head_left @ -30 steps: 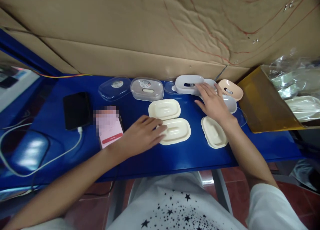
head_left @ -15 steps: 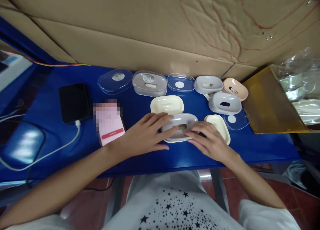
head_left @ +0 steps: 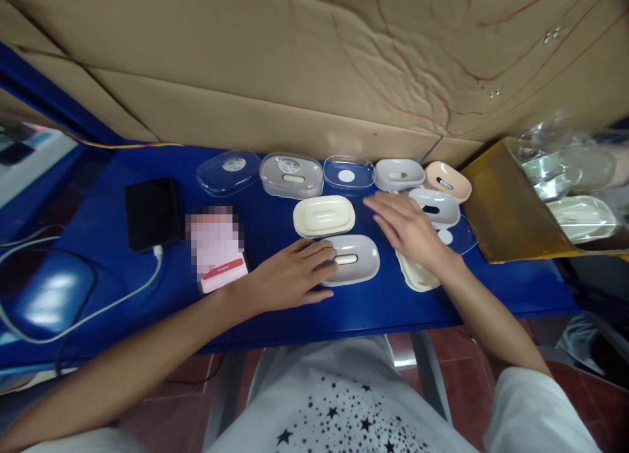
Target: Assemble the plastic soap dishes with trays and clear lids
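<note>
My left hand (head_left: 297,273) is closed around the left end of a light grey oval soap dish (head_left: 362,257), its fingers over the rim and its thumb along the near side. In the dish's middle, a pale strip fills the slot. My right hand (head_left: 405,227) is off that dish, to its upper right, with fingers stretched out and nothing visible in them. Below that hand lies a cream-coloured tray (head_left: 419,276), partly covered by the hand and wrist. Another cream tray (head_left: 324,215) sits just behind the grey dish.
Along the back stand clear lids (head_left: 228,177), a lidded grey dish (head_left: 292,176), other grey dishes (head_left: 399,173) and a peach dish (head_left: 449,181). A cardboard box (head_left: 506,210) with wrapped pieces is at right. A phone (head_left: 221,276) and a black device (head_left: 151,214) with a white cable lie left.
My right hand has left the grey dish and moved up and away, over the cream tray on the right. The dish's slot now shows a pale strip. My left hand stays at the dish.
</note>
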A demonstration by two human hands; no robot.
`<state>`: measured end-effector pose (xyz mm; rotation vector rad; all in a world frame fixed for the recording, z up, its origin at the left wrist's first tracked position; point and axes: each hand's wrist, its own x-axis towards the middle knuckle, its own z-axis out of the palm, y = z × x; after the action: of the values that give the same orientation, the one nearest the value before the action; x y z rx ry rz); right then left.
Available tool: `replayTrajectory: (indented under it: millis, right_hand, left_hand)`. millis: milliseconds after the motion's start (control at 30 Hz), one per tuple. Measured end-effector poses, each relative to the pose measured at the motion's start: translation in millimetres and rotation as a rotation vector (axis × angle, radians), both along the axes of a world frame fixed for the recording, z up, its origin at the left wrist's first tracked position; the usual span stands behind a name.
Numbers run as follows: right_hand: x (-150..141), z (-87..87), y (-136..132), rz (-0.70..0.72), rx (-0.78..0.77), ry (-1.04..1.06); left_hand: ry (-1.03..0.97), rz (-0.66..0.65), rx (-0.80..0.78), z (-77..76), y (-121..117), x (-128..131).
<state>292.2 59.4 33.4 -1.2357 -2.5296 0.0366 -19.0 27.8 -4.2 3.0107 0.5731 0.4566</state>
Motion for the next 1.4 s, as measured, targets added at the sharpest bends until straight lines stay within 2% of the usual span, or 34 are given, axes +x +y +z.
replayTrajectory:
  millis: [100,167,200,267,333,467,600,700,767,900,1000,1100,1233,1400]
  right_hand:
    - [-11,-2.2,63,-0.092,-0.030,-0.106]
    - [-17,-5.3,86,-0.079,-0.106,-0.132]
    - [-17,-5.7,89,-0.066,-0.130,-0.123]
    - [-13,-2.7,80,-0.049,-0.150,-0.012]
    - [-2,4.1,59,-0.055,-0.168,0.201]
    - [18,11.4,17,-0.193,-0.289,0.557]
    - [8,-4.0,-2,-0.349,-0.584,0.754]
    - [-10,-14.2,-15,-0.379,-0.594,0.810]
    - [-15,-15.4,-25,-0.275,-0.532,0.719]
    - [-11,-12.5,-44,0.094,-0.470,0.336]
    - [-12,-12.2,-50,0.242,-0.398,0.121]
    - [-18,-11.6,-52,0.290,-0.320,0.027]
    - [-23,-9.4,-53,0.312,-0.207,-0.057]
    - [-28,-16.5,-52,0.320,-0.133,-0.065]
  left_hand:
    - [-0.015,0.008,-0.015,3.4,2,-1]
    - [-0.032,0.017,-0.025,3.4,3,-3]
    - [-0.046,0.020,-0.042,2.5,4,-4]
    - [-0.095,0.021,-0.108,-1.0,4,-5]
    - [-0.167,0.037,-0.192,-5.5,4,-6]
    - [-0.308,0.147,-0.411,-13.5,1,-5]
    - [-0.387,0.203,-0.589,-17.3,0,-1]
    - [-0.391,0.196,-0.630,-17.7,0,3]
    - [-0.395,0.197,-0.630,-17.2,-1,4]
    - [-0.383,0.212,-0.622,-16.1,-1,3]
    - [-0.393,0.169,-0.632,-16.2,0,1]
    - [-0.421,0.109,-0.617,-17.2,1,1]
    - [-0.424,0.102,-0.594,-20.4,1,1]
    - [-0.393,0.093,-0.607,-20.8,0,0]
